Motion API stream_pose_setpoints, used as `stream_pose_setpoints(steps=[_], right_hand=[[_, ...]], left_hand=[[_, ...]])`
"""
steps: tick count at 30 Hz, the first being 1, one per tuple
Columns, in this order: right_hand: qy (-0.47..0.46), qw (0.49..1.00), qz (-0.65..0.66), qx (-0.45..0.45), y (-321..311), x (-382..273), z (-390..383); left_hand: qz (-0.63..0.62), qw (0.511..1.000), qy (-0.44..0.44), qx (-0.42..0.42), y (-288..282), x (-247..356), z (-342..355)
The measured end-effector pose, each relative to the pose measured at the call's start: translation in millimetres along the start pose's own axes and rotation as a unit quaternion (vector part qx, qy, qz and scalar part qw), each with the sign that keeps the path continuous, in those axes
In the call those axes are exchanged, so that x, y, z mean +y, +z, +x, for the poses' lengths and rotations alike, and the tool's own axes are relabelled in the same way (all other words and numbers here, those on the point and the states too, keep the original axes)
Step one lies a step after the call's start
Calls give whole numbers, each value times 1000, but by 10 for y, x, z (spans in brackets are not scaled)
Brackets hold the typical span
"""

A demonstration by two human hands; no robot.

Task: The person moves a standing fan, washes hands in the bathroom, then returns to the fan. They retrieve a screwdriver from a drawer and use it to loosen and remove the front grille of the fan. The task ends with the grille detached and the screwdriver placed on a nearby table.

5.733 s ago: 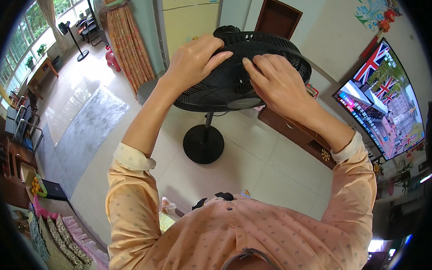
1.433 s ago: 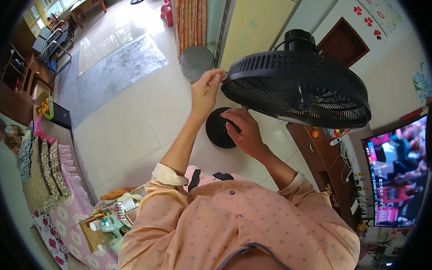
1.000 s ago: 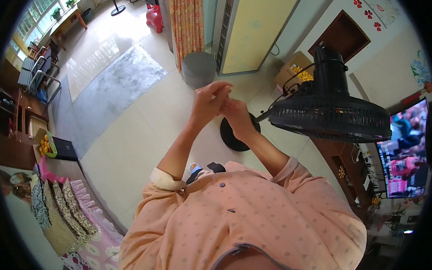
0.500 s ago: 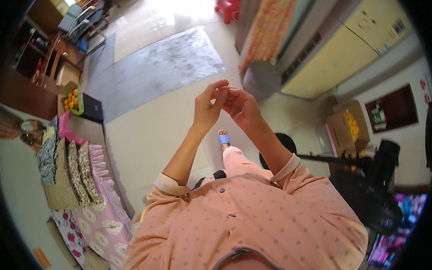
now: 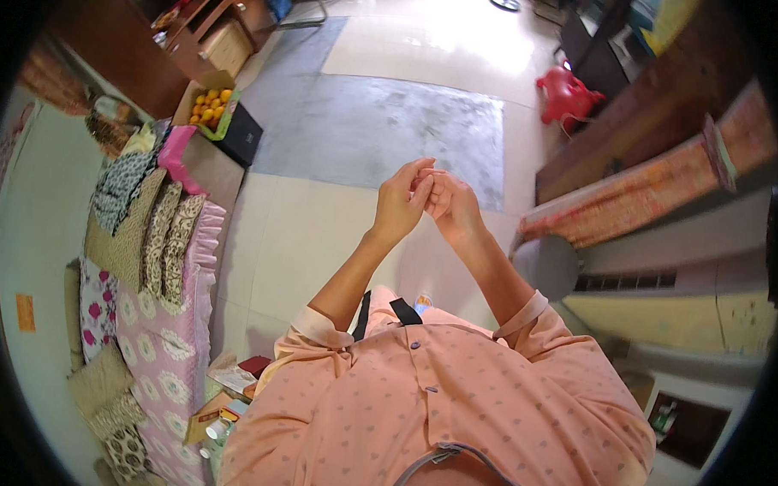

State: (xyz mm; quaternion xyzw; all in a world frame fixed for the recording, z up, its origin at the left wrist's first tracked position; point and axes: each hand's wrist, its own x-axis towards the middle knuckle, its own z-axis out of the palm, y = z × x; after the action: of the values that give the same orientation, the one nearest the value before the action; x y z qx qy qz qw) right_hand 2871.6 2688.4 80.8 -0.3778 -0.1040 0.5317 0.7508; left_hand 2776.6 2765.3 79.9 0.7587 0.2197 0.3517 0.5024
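Out in front of my body, my left hand and my right hand meet with their fingertips together. The left fingers are bent over, the thumb pressed toward the right hand's fingers. My right fingers curl inward against the left ones. Whatever may lie between the fingertips is hidden or too small to name. Both forearms reach forward from rolled-up peach sleeves, above the tiled floor and close to a grey floor patch. Below them, part of a blue slipper shows on my foot.
To the left runs a sofa with a pink flowered cover and cushions. Oranges fill a dark box beyond it. A grey round stool stands by a patterned curtain at right; a red toy sits farther off.
My view has turned left: the grey floor patch, sofa and curtain have shifted right, and the black fan has left the picture. My hands remain together. A low table's bottles now show at lower left.
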Motion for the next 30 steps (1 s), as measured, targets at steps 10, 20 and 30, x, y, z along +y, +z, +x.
stream_pose_setpoints(steps=[10,20,30], right_hand=[[55,991,-112,-48,846,13,2257],[46,988,-148,2,1698,-37,4570],[62,948,-284,-129,1995,-232,7330]], left_hand=[[44,993,-5,113,-1019,-1018,1713],[89,990,-2,111,-2056,-1908,3741],[160,974,-74,143,-2733,-2964,5870]])
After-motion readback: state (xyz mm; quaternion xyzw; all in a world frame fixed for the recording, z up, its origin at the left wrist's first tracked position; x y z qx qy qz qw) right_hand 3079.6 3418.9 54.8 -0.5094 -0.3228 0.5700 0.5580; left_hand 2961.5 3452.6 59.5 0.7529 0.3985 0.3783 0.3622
